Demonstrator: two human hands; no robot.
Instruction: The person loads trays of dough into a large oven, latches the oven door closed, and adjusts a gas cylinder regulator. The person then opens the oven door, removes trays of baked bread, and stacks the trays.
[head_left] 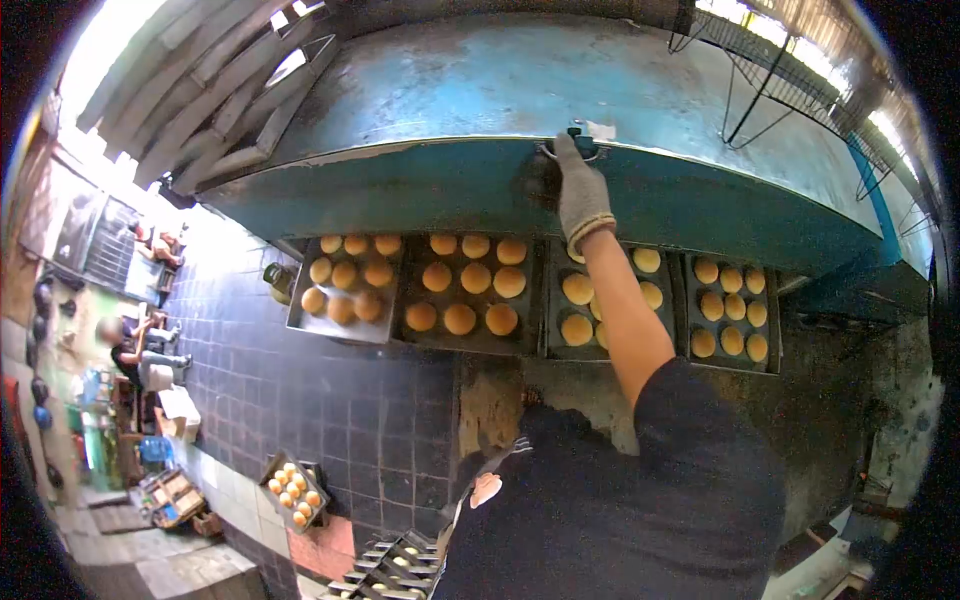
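My right hand, in a grey knitted glove, reaches up to the front of a large blue metal oven. Its fingers are closed on a small dark handle at the upper edge of that front, though the fingertips are partly hidden. Beneath the front panel several dark metal trays lie side by side, carrying rows of round buns. The buns are golden brown in most trays and paler in the tray behind my forearm. My left hand is out of view.
On the tiled floor to the left stands another tray of buns. More trays are stacked at the bottom. Two people are farther left. A wire rack sits on the oven top.
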